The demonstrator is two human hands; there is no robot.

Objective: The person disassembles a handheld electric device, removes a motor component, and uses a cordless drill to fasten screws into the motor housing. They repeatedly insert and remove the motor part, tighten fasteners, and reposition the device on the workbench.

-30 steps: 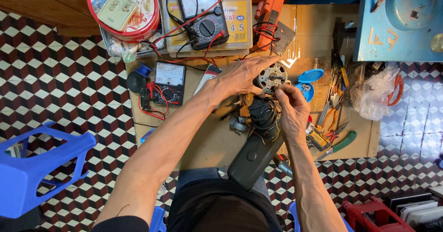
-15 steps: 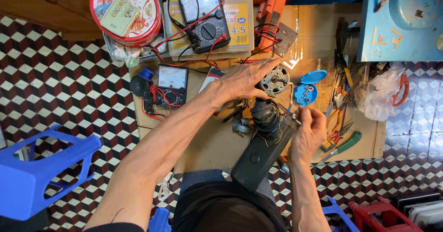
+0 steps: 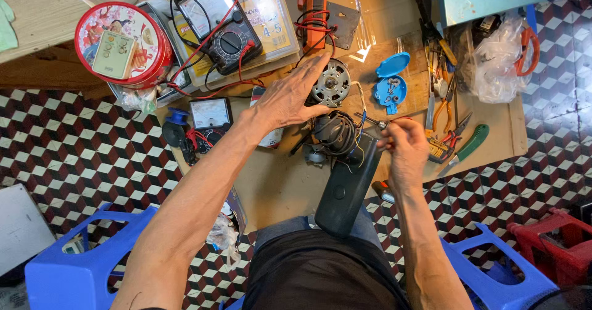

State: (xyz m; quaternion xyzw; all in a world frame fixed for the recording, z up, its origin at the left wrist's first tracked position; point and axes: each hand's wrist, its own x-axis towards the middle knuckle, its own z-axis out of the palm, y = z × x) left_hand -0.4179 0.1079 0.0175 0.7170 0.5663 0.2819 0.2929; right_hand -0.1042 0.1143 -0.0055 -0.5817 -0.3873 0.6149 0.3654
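My left hand (image 3: 290, 97) lies flat with fingers spread, its fingertips on a round metal motor (image 3: 331, 83) on the cardboard work surface (image 3: 290, 186). My right hand (image 3: 404, 143) is closed on a small metal tool (image 3: 370, 121) whose tip points left toward a black motor housing (image 3: 335, 133) with loose wires. That housing sits at the top of a long black appliance body (image 3: 345, 190) which leans toward my lap.
A blue lid with small parts (image 3: 391, 88) lies right of the motor. Two multimeters (image 3: 216, 29) (image 3: 209, 114), a red round tin (image 3: 123, 41), pliers (image 3: 441, 109), a green-handled knife (image 3: 465, 146) and blue stools (image 3: 80, 267) (image 3: 493, 273) surround the spot.
My right hand pulled back from the round motor toward the lower right and now holds the small tool by the black housing. My left hand stayed on the motor.
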